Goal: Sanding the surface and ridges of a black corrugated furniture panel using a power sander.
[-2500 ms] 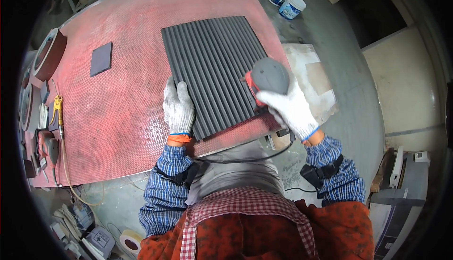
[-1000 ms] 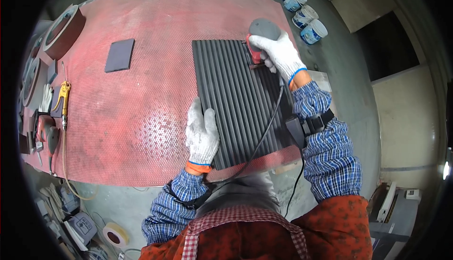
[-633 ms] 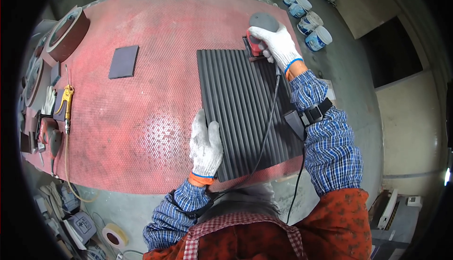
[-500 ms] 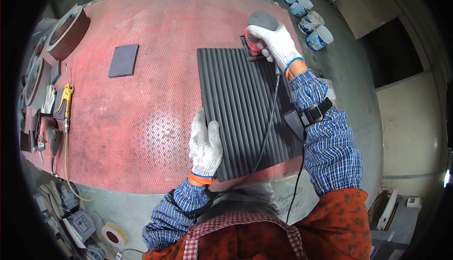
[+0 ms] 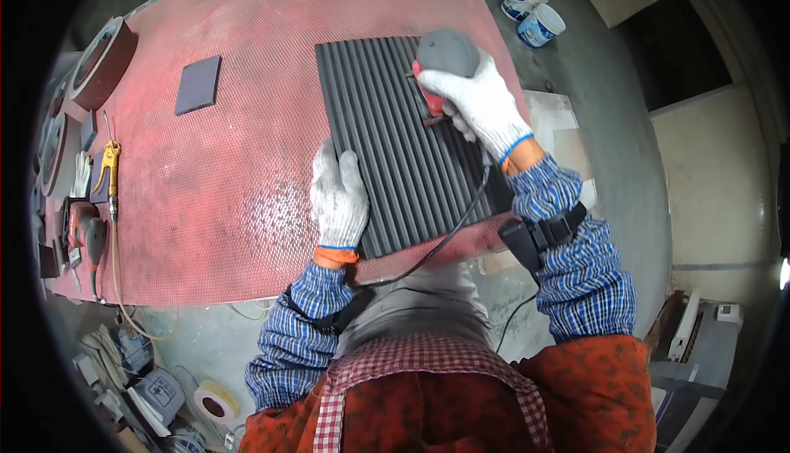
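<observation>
The black ribbed panel [image 5: 395,157] lies on the red table [image 5: 222,181]; on it, near its far right corner, sits a red-and-grey sander [image 5: 448,56], the right hand [image 5: 485,109] clamped round it; at the panel's left edge rests the left hand [image 5: 339,199], grip unclear; farther left, a dark pad [image 5: 198,85]

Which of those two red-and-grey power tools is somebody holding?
The power tool in the person's right grip, over the ribbed black panel. The other tool lies unheld near the left edge of the red table, beside the yellow air gun.
</observation>
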Demonstrator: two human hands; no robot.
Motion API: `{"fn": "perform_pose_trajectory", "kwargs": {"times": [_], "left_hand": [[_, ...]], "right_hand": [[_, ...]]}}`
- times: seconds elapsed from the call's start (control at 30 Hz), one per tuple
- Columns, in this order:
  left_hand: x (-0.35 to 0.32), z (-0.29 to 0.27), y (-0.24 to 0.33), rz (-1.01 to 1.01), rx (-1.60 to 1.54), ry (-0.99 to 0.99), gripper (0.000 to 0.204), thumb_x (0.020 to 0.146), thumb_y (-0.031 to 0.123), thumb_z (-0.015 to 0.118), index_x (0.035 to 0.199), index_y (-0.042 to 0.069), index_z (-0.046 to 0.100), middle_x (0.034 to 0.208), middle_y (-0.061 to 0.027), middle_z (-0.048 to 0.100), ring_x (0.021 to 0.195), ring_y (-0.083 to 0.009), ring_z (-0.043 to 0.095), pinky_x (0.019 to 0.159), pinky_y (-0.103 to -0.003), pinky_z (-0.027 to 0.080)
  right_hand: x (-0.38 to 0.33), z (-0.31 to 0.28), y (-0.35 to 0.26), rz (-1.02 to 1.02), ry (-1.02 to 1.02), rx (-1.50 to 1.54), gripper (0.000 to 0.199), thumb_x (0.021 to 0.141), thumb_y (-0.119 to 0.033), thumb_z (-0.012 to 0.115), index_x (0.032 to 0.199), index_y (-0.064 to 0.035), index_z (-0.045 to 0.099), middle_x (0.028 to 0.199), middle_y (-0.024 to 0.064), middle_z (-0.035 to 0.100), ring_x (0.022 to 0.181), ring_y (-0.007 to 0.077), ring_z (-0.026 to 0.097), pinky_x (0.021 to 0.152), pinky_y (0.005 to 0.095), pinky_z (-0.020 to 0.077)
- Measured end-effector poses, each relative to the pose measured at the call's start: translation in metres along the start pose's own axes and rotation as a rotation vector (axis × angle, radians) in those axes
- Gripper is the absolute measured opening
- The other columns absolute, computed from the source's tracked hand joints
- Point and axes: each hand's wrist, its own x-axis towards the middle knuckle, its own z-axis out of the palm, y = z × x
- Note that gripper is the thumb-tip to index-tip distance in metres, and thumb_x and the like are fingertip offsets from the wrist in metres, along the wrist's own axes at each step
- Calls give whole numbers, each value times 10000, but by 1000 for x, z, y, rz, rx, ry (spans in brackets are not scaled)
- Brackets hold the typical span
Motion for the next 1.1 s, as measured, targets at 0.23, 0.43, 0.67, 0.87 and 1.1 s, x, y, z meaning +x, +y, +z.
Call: {"fn": "perform_pose_trajectory", "kwargs": {"times": [0.23,0.43,0.67,0.87,1.1], "left_hand": [[2,3,-8,135,171,85,437,1037,176,542,1385,-87,524,1320,-326,618,1186,-485,616,1028,-510,497],[6,-7,6,79,259,138,406,999,138,558,1332,-95,549,1259,-297,629,1164,-457,613,988,-503,519],[1,-2,3,122,513,131,453,997,211,575,1378,-34,550,1325,-248,614,1277,-407,569,1045,-521,473],[-6,0,21,62,574,53,497,992,267,581,1396,-21,538,1387,-255,557,1333,-422,519,1104,-547,417],[-12,-2,16,94,484,50,510,987,237,578,1415,-36,537,1425,-263,542,1341,-442,511,1095,-551,423]], "right_hand": [[-95,-16,30,163,-13,7,1075,722,-470,903,1541,-4,386,930,97,723,560,114,606,466,286,502],[-158,-22,79,91,62,-25,1106,725,-452,920,1565,3,361,1247,196,699,1108,264,711,938,383,582],[-219,-35,96,36,22,135,1071,740,-262,940,1564,50,330,1473,209,558,1353,278,577,1111,399,490],[-221,-34,78,103,41,177,1003,761,-136,923,1558,39,339,1388,170,611,1152,209,668,917,341,582],[-208,-30,77,133,35,190,996,760,-169,925,1556,5,351,1265,145,662,754,98,637,580,247,522]]}}
